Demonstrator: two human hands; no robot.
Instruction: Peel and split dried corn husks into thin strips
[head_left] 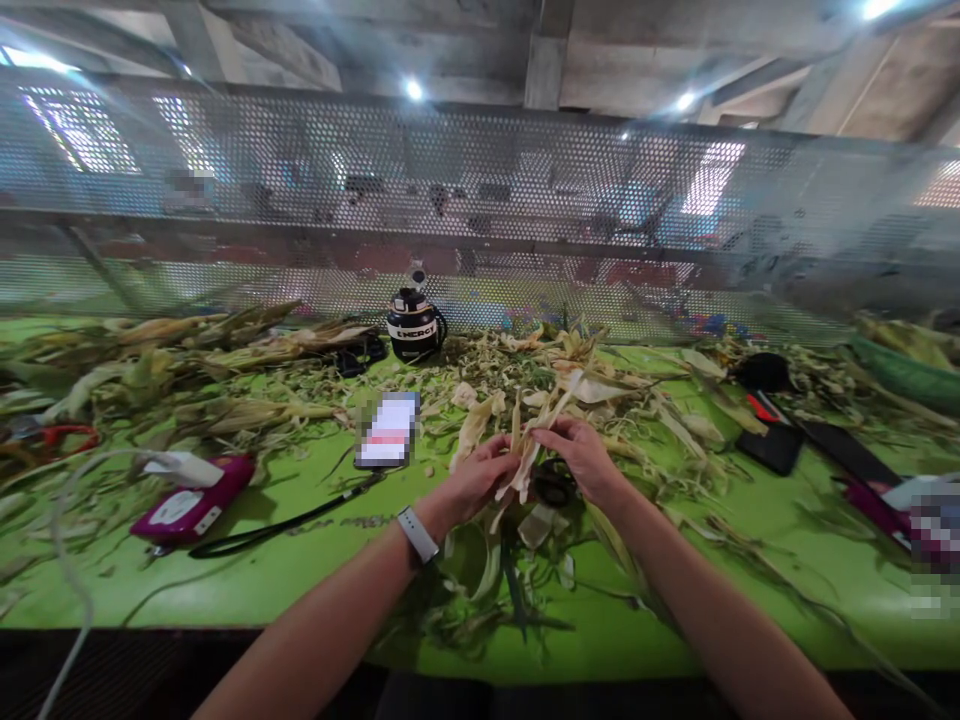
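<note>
Pale dried corn husk strips (529, 465) are pinched between my two hands over the middle of the green table. My left hand (480, 478), with a light strap on its wrist, grips the husk's lower left side, its fingers closed. On the right, my right hand (581, 452) holds the same strips between thumb and fingers. A dark looped object (555, 483) lies just under my right hand, partly hidden; its kind I cannot make out. Curled husk scraps (487, 570) lie below the hands, and a larger pale husk (600, 388) rests behind them.
A lit phone (388, 430) and a purple power strip (195, 500) with a white cable lie left. Behind stands a black jug marked ENERGY (412, 328). Husk piles (172, 350) line the perforated metal screen (450, 180). Right are dark phones (772, 445) and a green basket (907, 370).
</note>
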